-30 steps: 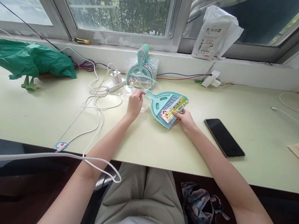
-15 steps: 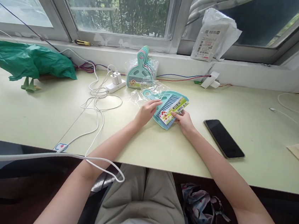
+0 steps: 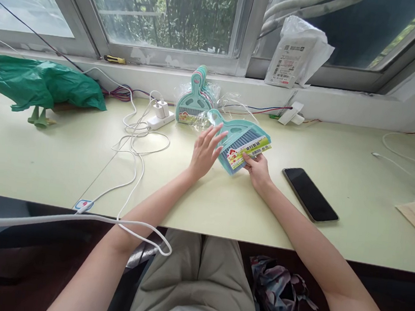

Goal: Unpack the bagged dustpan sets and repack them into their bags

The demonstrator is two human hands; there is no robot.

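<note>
"Green plastic bag at far left, then a white power strip. What's next along?"

"Stacked dustpans, then the left hand, fingers spread apart at the near-left edge of the teal dustpan-and-brush set. I can't tell whether they touch it."

"What has just changed?"

"Half a second ago those fingers lay over the set. Now they're opened out, and its handle sits farther back, with clear wrap behind it."

"Meaning what for the work?"

"That 1 hand, the right, seems to bear it: fingers clamped on the set's lower right edge, thumb across the label. It looks lifted off the worktop, left of the phone."
</note>
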